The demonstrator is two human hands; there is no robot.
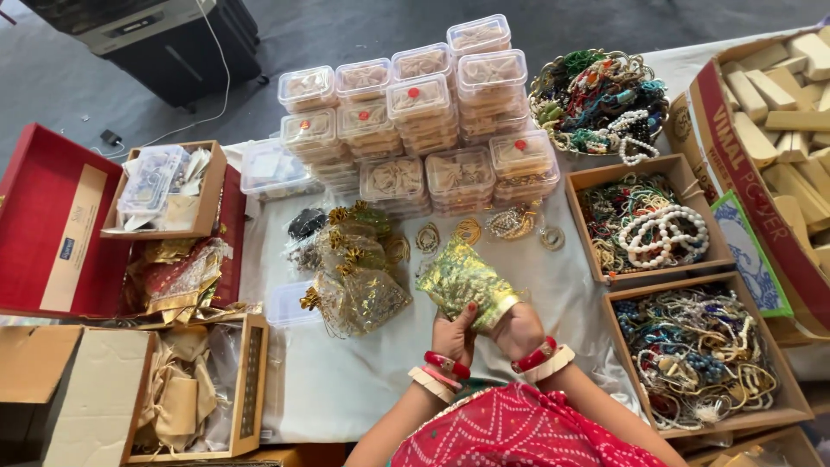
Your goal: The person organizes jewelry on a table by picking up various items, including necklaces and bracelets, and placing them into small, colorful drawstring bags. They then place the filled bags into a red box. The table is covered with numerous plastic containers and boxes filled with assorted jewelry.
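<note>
Two hands, the left hand (455, 335) and right hand (516, 329), clamp together on a green-and-gold pouch (462, 281) at lower centre of the frame, above a white tablecloth (346, 380). Similar pouches (354, 277) lie just left; stacked clear boxes (415, 112) fill upper centre, and bead trays (640, 220) sit right.

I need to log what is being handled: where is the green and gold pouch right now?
In the head view, the green and gold pouch is held in both hands, left hand and right hand, front centre, right of the heap of pouches.
</note>
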